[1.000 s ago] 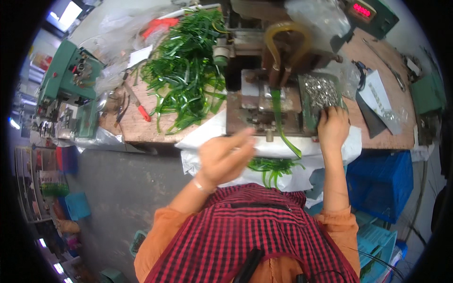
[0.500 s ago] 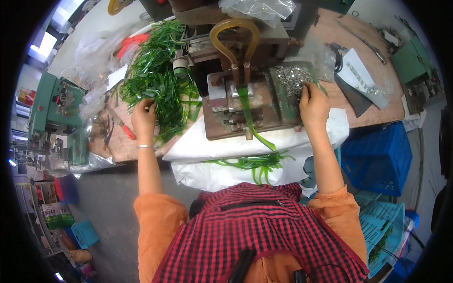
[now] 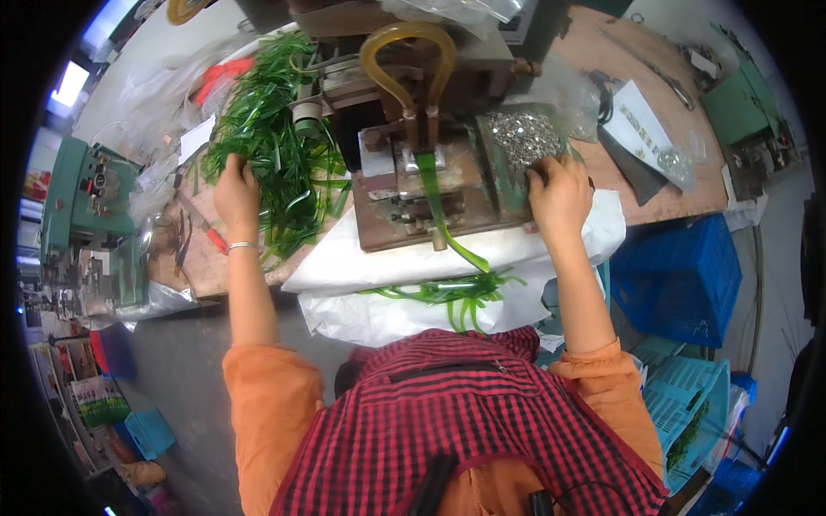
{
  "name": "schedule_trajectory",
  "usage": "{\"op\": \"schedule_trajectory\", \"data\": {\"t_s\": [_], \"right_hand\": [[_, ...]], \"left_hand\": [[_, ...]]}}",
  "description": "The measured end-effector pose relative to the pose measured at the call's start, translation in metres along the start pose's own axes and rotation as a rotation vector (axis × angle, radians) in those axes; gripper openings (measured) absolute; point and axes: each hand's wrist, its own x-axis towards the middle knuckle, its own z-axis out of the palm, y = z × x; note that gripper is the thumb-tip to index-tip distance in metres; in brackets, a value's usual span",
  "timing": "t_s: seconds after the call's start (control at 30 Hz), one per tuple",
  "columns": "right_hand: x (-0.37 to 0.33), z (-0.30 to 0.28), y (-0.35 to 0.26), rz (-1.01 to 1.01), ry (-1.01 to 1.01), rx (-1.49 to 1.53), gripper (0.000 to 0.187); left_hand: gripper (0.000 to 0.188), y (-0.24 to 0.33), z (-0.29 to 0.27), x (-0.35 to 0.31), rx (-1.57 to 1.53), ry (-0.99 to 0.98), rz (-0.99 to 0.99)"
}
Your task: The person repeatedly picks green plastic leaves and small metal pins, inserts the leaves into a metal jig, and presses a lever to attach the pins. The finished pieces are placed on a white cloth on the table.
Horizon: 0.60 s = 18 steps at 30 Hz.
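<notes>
My left hand [image 3: 237,199] is at the left edge of a heap of glossy green plastic strips [image 3: 280,163], its fingers curled in. What they pinch, if anything, is hidden. My right hand [image 3: 561,196] bends its fingers together over the front of a tray of small shiny metal pieces [image 3: 521,136]; anything between the fingertips is too small to make out. Between my hands stands a bench press [image 3: 374,219] with a looped amber tube [image 3: 409,34]. A green strip [image 3: 437,211] hangs from under its head, over the base's front edge, with neither hand on it.
More green strips [image 3: 456,288] lie on white sheeting [image 3: 335,262] before the press. A red-handled tool [image 3: 215,239] rests left of my left hand. Green machines [image 3: 86,202] stand at the left. Blue crates [image 3: 680,279] sit below the bench at the right.
My left hand has moved up and left along the heap's edge. My right hand has shifted slightly down along the tray. The whole view has slid a little left.
</notes>
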Motion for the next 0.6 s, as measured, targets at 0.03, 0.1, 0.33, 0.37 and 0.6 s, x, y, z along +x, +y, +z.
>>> {"op": "schedule_trajectory", "data": {"t_s": [0.03,0.1,0.33,0.37,0.6], "right_hand": [[0.002,0.001,0.001,-0.004,-0.006,-0.033,0.014],[-0.002,-0.002,-0.001,0.117,0.014,0.1,0.014],[0.017,-0.029,-0.025,0.421,-0.125,1.024,0.02],[0.025,-0.036,-0.041,0.371,-0.138,1.105,0.02],[0.032,-0.041,-0.129,0.307,-0.206,1.444,0.039]], "left_hand": [[0.015,0.019,-0.014,0.001,-0.068,0.116,-0.019],[0.016,0.047,-0.038,-0.003,-0.209,0.343,-0.051],[0.01,0.088,-0.047,-0.054,-1.096,0.183,-0.312],[0.011,0.093,-0.042,-0.055,-1.12,0.159,-0.314],[0.013,0.185,-0.135,-0.022,-1.515,0.28,0.27]]}}
